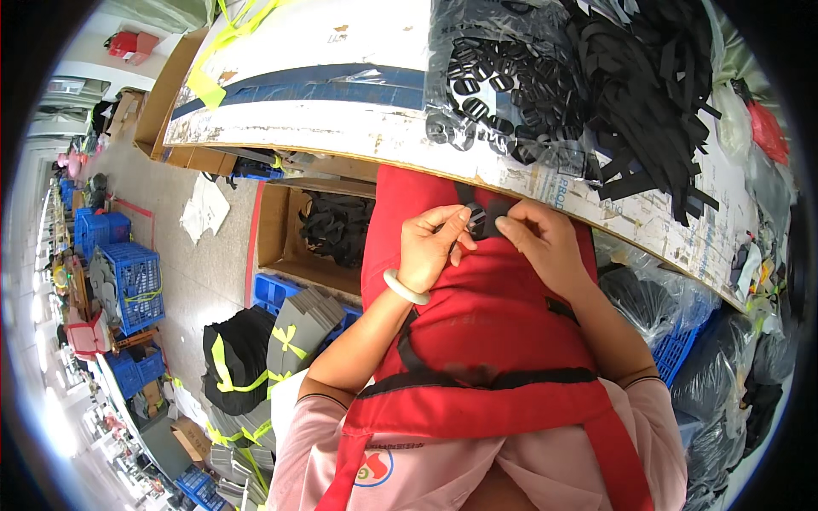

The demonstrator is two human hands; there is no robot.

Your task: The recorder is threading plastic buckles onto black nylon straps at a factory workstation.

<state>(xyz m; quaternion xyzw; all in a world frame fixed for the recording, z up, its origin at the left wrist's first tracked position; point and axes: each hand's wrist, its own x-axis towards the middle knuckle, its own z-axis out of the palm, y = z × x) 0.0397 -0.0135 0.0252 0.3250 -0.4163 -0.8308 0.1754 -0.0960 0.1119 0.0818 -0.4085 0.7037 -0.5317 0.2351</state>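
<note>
Shirt print: round emblem (pixel 373 467), blue ring around a red and green mark, on the pink shirt (pixel 630 417); small dark characters above it.
Surface print: blue lettering on the edge of the white surface (pixel 358 128), nearest the right hand (pixel 545 245); partly worn.
Left hand (pixel 433 247): thumb and forefinger pinched on a small black buckle (pixel 476 215); pale smooth bangle (pixel 406 287) at the wrist.
Right hand: thumb and fingers narrow, curled just beside the black strap (pixel 497 213); cannot tell whether it grips the strap.
Buckle position: above the lap, just off the near edge of the surface, between the hands.
Lap: red cloth apron (pixel 486 332) with black trim.
On surface: clear plastic bag (pixel 439 81) spread beneath many glossy slotted buckles (pixel 511 102); heap of flat, matte black webbing strips (pixel 652 102) to its right; dark blue band (pixel 324 81) and yellow-green strip (pixel 204 85) toward the left.
Left of knees: open cardboard box (pixel 273 226) holding black pieces; grey flat stacks (pixel 294 328) tied with yellow-green strips.
Right of body: dark bundles in crinkled clear plastic (pixel 716 366), near a blue crate (pixel 677 349).
Floor, left: lattice-sided blue crates (pixel 132 285) beside the walkway.
</note>
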